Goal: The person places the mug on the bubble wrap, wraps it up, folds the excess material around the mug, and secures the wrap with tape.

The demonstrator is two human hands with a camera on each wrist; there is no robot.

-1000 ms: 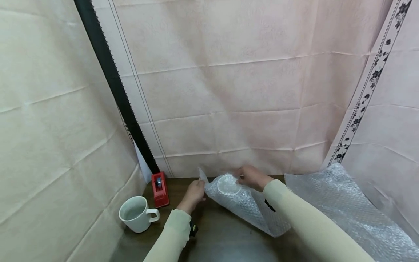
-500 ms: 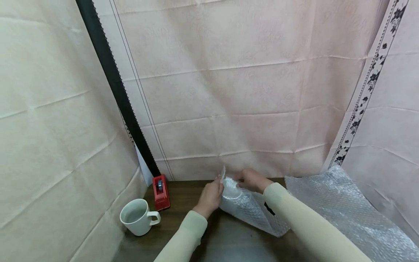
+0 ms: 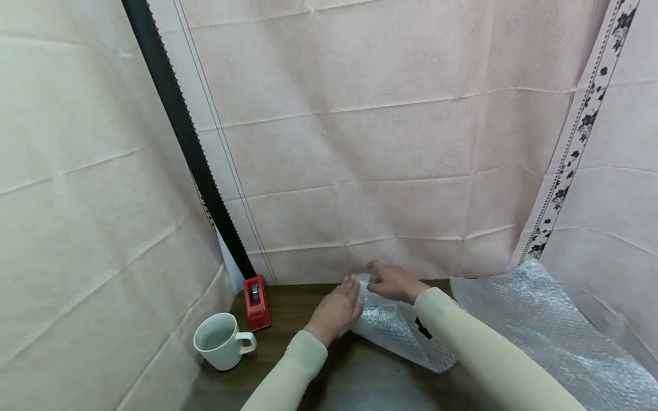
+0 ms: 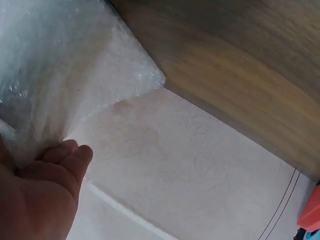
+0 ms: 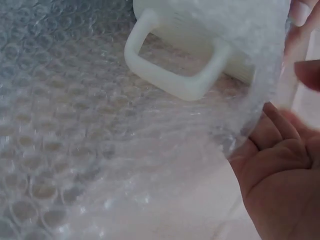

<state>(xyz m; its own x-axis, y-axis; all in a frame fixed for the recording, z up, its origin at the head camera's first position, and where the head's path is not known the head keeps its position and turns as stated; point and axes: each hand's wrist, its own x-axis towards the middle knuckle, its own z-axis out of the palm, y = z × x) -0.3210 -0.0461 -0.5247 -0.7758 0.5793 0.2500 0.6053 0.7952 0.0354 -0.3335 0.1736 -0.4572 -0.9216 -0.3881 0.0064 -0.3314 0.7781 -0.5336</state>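
Note:
A pale mug [image 5: 195, 37] with a squarish handle lies inside a bubble wrap sheet [image 3: 403, 339], visible through the loose side in the right wrist view. My left hand [image 3: 336, 311] rests on the wrap's left end with its fingers nearly straight, pressing the folded film over the mug's end. In the left wrist view, its fingertips [image 4: 82, 155] touch the film. At the wrap's far right edge is my right hand [image 3: 393, 281], index finger pointing left. Its thumb [image 5: 307, 75] stands apart from the other fingers, which touch the film's edge.
Another white mug [image 3: 220, 345] stands upright on the wooden table [image 3: 303, 297] at the left, handle facing right. Behind it sits a red tape dispenser [image 3: 257, 311]. More bubble wrap [image 3: 545, 319] spreads across the right side. Cloth walls [image 3: 390, 171] close off the back and sides.
My left hand has moved right, bringing the raised left flap of bubble wrap over the mug's open end. The round rim seen earlier is now covered. My right hand has barely shifted.

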